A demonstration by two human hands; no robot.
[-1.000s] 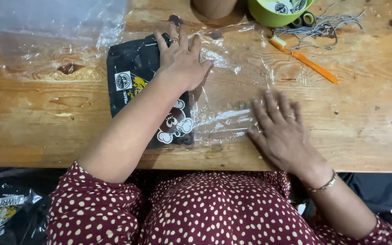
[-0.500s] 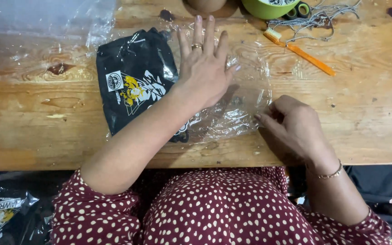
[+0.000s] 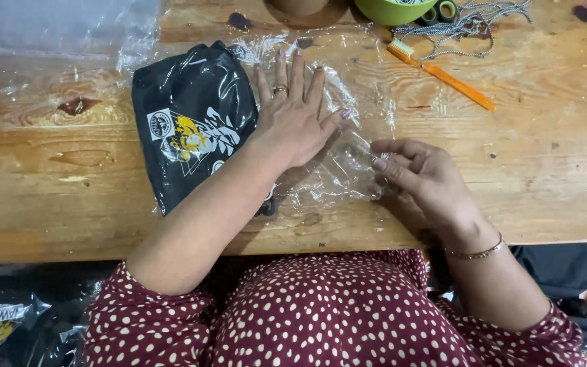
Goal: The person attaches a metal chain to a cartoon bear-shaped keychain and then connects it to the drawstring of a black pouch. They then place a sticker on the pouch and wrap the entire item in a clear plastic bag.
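Observation:
A folded black garment with a yellow and white print (image 3: 191, 136) lies inside a clear plastic bag (image 3: 338, 173) on the wooden table (image 3: 545, 170). My left hand (image 3: 293, 119), with a ring on one finger, rests flat with fingers spread on the bag's empty part, just right of the garment. My right hand (image 3: 422, 177), with a thin bracelet at the wrist, pinches the bag's crinkled right edge between thumb and fingertips.
An orange-handled brush (image 3: 443, 75), a metal chain (image 3: 470, 24), a green bowl (image 3: 392, 10) and small tape rolls (image 3: 443, 10) sit at the far right. Loose clear plastic (image 3: 56, 34) covers the far left. More bagged black garments (image 3: 1, 326) lie below the table's left.
My left hand slid right, off the garment and onto the bag's empty end. My right hand went from lying flat to curling and pinching the bag's edge.

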